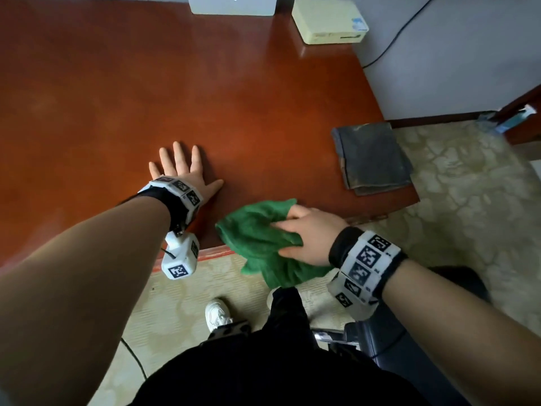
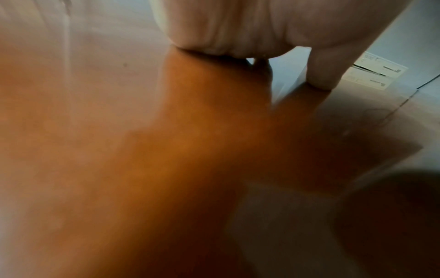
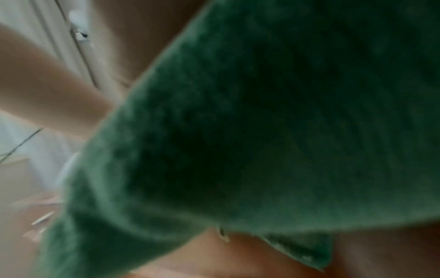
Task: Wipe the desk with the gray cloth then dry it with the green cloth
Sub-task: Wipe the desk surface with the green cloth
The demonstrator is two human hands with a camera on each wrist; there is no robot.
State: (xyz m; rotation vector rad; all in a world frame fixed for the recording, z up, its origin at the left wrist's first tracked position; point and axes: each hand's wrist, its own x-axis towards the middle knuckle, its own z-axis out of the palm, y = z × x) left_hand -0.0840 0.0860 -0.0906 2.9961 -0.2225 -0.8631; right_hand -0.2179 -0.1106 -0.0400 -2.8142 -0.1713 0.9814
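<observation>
Green cloth [image 1: 257, 230] sits bunched at the desk's [image 1: 205, 98] near edge, part hanging off, and I see my right hand [image 1: 310, 234] clutching it. Left hand [image 1: 181, 168] lies flat, fingers spread, on the desk. Gray cloth [image 1: 371, 156] lies folded at the right edge.

Left hand [image 1: 183, 168] flat, fingers spread; right hand [image 1: 310, 235] curled, gripping.

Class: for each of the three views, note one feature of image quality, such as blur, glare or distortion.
Head view: sharp, wide-angle bending at the edges, soft glare on the desk. Left wrist view: blurred, with the left hand pale and overexposed. Right wrist view: the green cloth fills it, dark and out of focus.
</observation>
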